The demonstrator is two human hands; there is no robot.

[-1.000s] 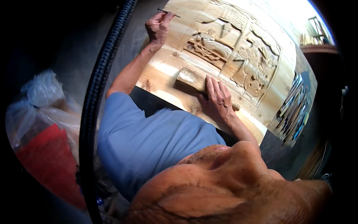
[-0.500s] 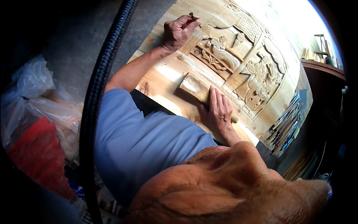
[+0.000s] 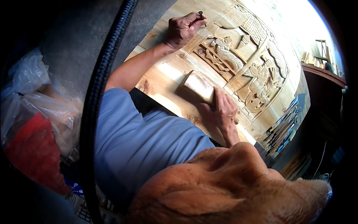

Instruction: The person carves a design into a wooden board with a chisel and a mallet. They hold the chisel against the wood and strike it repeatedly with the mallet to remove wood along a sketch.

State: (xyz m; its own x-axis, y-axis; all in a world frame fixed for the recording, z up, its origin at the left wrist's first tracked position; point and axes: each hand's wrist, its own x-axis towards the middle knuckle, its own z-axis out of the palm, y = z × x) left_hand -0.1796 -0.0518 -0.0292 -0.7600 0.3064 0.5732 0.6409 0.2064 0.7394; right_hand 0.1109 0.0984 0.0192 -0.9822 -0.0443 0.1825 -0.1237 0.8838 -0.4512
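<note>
A pale wooden panel point(image 3: 164, 79) with figures carved in relief lies before me. At its far left side my left hand point(image 3: 182, 30) is closed on a slim dark carving chisel point(image 3: 201, 15), its round head pointing up. The chisel's tip is beside the border of the carving. Nearer to my body my right hand point(image 3: 226, 111) is closed around the handle of a blocky wooden mallet point(image 3: 199, 86). The mallet's head points left over the plain margin of the panel. Most of its handle is hidden by my fingers; a bit of its end shows past the hand.
Several carving tools point(image 3: 282, 125) lie in a row at the panel's right edge. A dark red ledge point(image 3: 323, 71) holding small items stands at the far right. Clear plastic bags point(image 3: 35, 80) and a red sheet point(image 3: 35, 155) are at the left. A black braided cable point(image 3: 97, 89) crosses the view.
My left hand has shifted slightly right with the chisel, which now stands more upright. The mallet's head has turned a little, and my right fingers have curled tighter round its handle.
</note>
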